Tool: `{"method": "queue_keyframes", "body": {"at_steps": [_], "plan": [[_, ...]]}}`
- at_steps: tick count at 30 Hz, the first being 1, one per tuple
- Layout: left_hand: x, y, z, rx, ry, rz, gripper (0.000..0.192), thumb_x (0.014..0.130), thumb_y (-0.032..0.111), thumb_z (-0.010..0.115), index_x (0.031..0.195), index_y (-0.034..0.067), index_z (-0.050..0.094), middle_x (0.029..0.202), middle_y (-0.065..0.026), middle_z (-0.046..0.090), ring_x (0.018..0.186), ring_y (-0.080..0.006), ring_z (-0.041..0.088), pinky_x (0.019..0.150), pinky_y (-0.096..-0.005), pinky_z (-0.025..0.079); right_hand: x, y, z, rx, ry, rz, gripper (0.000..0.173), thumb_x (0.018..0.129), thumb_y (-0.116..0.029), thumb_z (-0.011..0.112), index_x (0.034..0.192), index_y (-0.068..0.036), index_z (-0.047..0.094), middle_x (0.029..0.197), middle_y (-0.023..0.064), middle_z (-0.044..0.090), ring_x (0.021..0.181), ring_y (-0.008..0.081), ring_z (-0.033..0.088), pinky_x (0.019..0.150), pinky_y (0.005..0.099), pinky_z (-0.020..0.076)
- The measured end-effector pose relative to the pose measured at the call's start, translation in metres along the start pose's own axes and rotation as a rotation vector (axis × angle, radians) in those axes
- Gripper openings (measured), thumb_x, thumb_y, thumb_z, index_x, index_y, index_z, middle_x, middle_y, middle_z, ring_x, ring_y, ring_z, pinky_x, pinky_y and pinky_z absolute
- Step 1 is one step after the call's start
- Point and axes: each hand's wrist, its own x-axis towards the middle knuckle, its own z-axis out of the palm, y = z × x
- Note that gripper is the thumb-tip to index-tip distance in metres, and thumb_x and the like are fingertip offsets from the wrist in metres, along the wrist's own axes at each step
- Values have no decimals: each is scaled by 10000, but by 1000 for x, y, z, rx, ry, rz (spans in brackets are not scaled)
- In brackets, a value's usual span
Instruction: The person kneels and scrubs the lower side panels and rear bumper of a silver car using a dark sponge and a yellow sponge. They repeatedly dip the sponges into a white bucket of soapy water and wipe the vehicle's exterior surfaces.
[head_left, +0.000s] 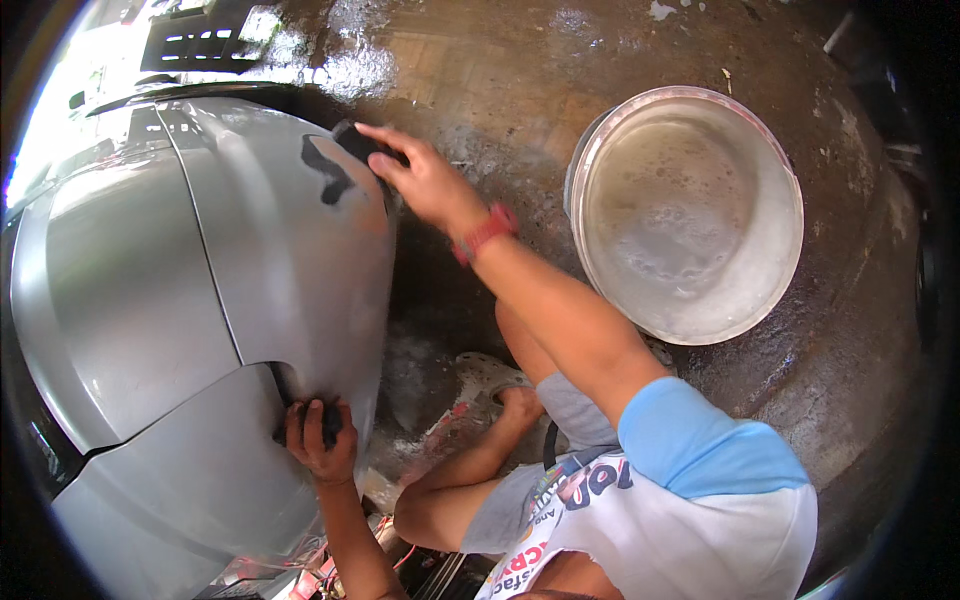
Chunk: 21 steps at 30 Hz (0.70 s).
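My right hand (427, 176), with a red watch on its wrist, holds a black pad or block (351, 142) against the rounded edge of a silver car body panel (292, 247). Beside it the panel has irregular black patches (324, 166) and a dull orange-tan worn area. Lower down, my left hand (322, 442) curls its fingers round a dark pad-like piece (331, 424) on the panel, just below a dark recess (283, 381). Its exact kind is hidden by the fingers. Thin seams part the silver panels.
A large white bucket (776, 262) of cloudy, foamy water stands on the wet concrete floor (480, 67) to the right. Under my left arm lie red wires (322, 562) and other parts. My bent legs and a clog-shod foot (487, 375) are close to the car.
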Motion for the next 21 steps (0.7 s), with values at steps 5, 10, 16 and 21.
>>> {"method": "queue_keyframes", "body": {"at_steps": [5,10,16,21], "plan": [[-8,-3,0,-11,-7,5,271,856,59,740,1085,192,800,1435,-115,587,1309,-429,579,1052,-527,516,-92,-27,20,-174,233,-39,500,1032,-205,680,1524,-156,602,1500,208,589,1370,414,567,1189,473,411],[11,-4,6,-12,18,26,267,864,78,753,1102,192,792,1427,-124,584,1323,-431,568,1069,-545,507,31,9,-3,-36,55,31,445,1028,-185,673,1467,-119,649,1437,231,660,1307,394,639,1125,419,485],[-4,4,-9,0,-34,-40,223,861,26,820,984,203,763,1353,-120,625,1229,-423,596,989,-505,590,-24,-7,4,-151,54,33,428,1013,-189,688,1434,-115,670,1423,188,683,1326,363,642,1128,426,498],[-4,-3,1,-3,-3,16,245,885,64,744,1089,196,783,1431,-119,573,1323,-447,550,1063,-540,512,53,18,1,-95,-210,104,488,1057,-247,656,1532,-154,601,1485,193,649,1355,264,621,1133,396,483]]}}
